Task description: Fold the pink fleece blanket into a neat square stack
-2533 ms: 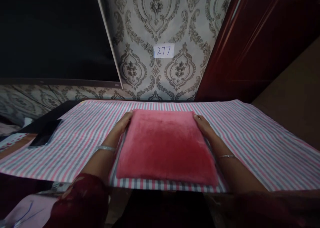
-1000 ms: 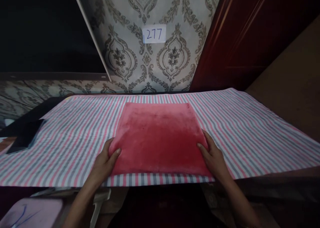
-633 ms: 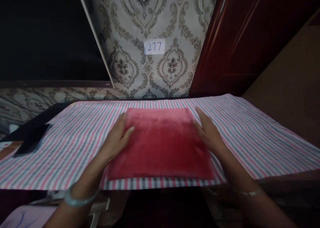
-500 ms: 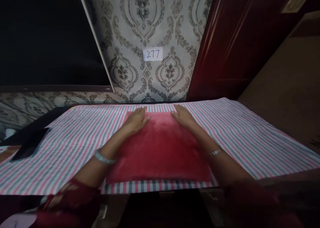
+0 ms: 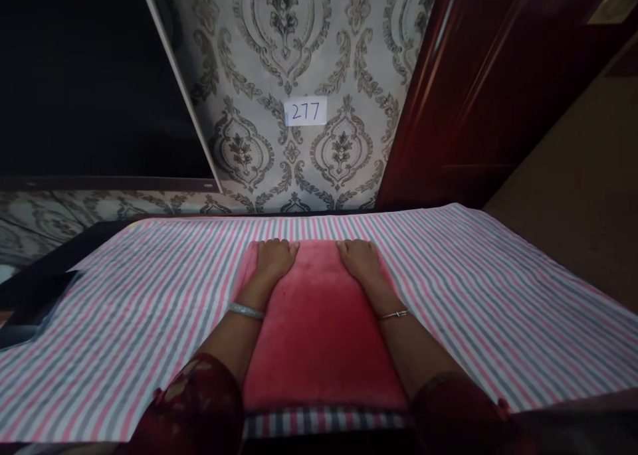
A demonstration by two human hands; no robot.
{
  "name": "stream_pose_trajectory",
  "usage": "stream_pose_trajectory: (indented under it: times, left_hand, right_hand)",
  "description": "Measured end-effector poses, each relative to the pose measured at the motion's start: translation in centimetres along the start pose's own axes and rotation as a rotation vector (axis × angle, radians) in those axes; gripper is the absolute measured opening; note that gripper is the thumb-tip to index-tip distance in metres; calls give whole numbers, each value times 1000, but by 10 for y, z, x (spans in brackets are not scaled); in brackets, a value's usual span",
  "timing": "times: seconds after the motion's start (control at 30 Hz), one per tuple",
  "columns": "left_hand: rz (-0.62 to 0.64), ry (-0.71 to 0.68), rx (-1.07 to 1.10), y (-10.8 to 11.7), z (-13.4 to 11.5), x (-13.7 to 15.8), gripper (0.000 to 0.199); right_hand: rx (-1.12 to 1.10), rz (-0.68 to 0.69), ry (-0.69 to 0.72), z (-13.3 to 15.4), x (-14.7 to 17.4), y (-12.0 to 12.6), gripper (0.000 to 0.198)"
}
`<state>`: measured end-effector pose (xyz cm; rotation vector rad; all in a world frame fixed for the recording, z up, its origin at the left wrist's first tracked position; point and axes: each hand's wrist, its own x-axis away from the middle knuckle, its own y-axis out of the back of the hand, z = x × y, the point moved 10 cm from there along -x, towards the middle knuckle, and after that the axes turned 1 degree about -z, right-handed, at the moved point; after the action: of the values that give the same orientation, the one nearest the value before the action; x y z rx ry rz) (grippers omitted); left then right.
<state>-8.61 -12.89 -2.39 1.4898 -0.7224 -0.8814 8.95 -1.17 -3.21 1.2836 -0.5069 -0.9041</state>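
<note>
A red plush towel point(image 5: 319, 329) lies flat on a striped cloth in front of me. At its far edge, toward the left corner, my left hand point(image 5: 275, 256) rests with the fingers curled over the edge and the thumb on the inner side. My right hand point(image 5: 359, 257) grips the same edge toward the right corner in a like way. The fingertips of both hands are hidden under or behind the edge. Between the hands, the middle of the far edge shows uncovered.
The pink, grey and white striped cloth point(image 5: 149, 309) covers the table up to the patterned wall point(image 5: 294, 169). A dark flat object point(image 5: 37, 312) lies at the left edge. A large black screen point(image 5: 94, 83) stands back left, a dark red door point(image 5: 463, 96) back right.
Both hands had outstretched fingers at the towel's far corners; now the fingers are bent over its far edge. The camera has come a little closer to the table.
</note>
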Motion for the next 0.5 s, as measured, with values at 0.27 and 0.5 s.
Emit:
stream_pose_trajectory:
  times: [0.27, 0.5]
  left_hand:
    - [-31, 21, -8, 0, 1, 2, 59]
    - [-5, 25, 9, 6, 5, -1, 64]
  right_hand:
    - [11, -9, -13, 0, 0, 1, 52]
    - [9, 3, -23, 1, 0, 3, 51]
